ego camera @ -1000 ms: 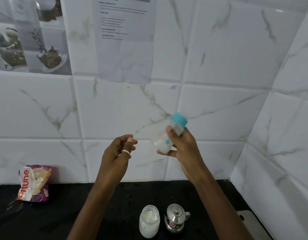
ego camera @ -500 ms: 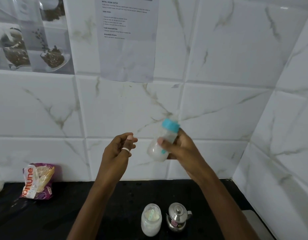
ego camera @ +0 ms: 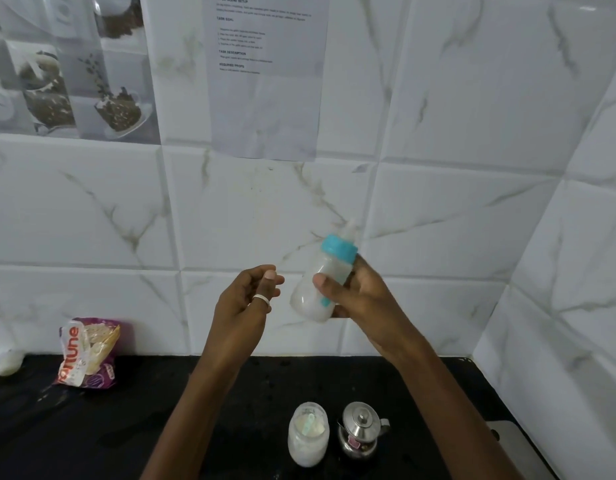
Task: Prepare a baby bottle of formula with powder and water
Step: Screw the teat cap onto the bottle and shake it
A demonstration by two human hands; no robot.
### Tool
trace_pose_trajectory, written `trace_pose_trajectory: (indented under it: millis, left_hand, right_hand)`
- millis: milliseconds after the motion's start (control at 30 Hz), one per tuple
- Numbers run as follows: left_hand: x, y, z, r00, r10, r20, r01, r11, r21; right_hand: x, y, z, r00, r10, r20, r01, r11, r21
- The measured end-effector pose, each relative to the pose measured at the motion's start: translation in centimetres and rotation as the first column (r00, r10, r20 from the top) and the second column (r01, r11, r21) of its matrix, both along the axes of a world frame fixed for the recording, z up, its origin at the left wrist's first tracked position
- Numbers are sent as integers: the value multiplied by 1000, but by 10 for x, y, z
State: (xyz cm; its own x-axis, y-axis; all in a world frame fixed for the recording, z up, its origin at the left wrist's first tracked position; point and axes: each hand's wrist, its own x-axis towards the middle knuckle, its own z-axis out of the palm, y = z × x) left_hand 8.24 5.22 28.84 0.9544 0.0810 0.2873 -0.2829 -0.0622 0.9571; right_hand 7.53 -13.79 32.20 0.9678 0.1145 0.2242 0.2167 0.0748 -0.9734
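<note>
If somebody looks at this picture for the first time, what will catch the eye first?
The baby bottle with its teal collar draws the eye first: the right hand grips it, tilted and milky white inside, in front of the white tiled wall. The left hand hangs beside it, loosely curled, holding nothing. Below, on the black counter, a jar of white powder stands next to a small steel pot.

Translucent plastic baby bottle [ego camera: 317, 289], shiny metal pot [ego camera: 360, 431], glossy marbled wall tiles [ego camera: 455, 116], matt black counter [ego camera: 92, 427]
</note>
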Motion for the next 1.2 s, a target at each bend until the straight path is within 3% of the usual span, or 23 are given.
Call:
trace_pose_trajectory:
  millis: [100,200,233,367,467,500,600,633,700,767,867,900,967,1033,1133,1200]
  left_hand:
    - [-2,0,-1,1000,4,-15,-4,1000,-12]
    - [-2,2,-2,1000,9,-16,-10,1000,-15]
    - [-2,3,-2,1000,12,-15,-12,1000,-18]
    - [-4,5,-3,1000,17,-20,-18,1000,-21]
    - [-3,7,-3,1000,18,-18,-19,999,-28]
    - [-2,7,-3,1000,19,-18,-19,999,-31]
    - [-3,5,-3,1000,14,-26,-15,1000,-28]
    - [-3,5,-3,1000,15,-26,-16,1000,-21]
    - [-3,6,-3,1000,17,-27,-17,1000,-15]
    - [-1,6,-2,999,22,-28,-23,999,-23]
    - [-2,5,-1,999,19,-30,-20,1000,-16]
    - [-2,5,-1,999,18,-30,-18,1000,-14]
    - [-3,5,-1,1000,12,-29,-12,1000,-16]
    - [-2,5,-1,1000,17,-26,-17,1000,-23]
    - [-3,4,-1,999,19,-32,-20,1000,-25]
    - [-4,5,-1,999,22,-32,-22,1000,-22]
  right_hand:
    - [3,-2,2,997,-81,21,74,974,215]
    - [1,2,0,1000,-1,10,1,1000,-15]
    - [0,2,0,1000,5,5,-5,1000,-14]
    - [6,-2,1,995,-93,25,81,948,307]
    - [2,3,-5,1000,3,8,-3,999,51]
    - [1,3,-5,1000,2,9,-2,1000,30]
    - [6,-2,-6,997,-81,6,75,953,294]
    - [5,-1,-5,996,-86,3,81,948,307]
    - [3,2,-7,999,-30,-20,32,994,102]
    - [1,2,-10,999,10,-34,-9,999,35]
    - [4,-1,-6,997,-82,-9,81,945,317]
    - [4,1,-3,996,-87,-1,82,940,331]
    - [1,4,-6,1000,-29,-3,29,993,117]
    - [0,4,-9,1000,15,-18,-14,999,46]
    - [5,0,-7,997,-78,1,73,945,319]
    - [3,4,-5,998,-70,3,66,962,265]
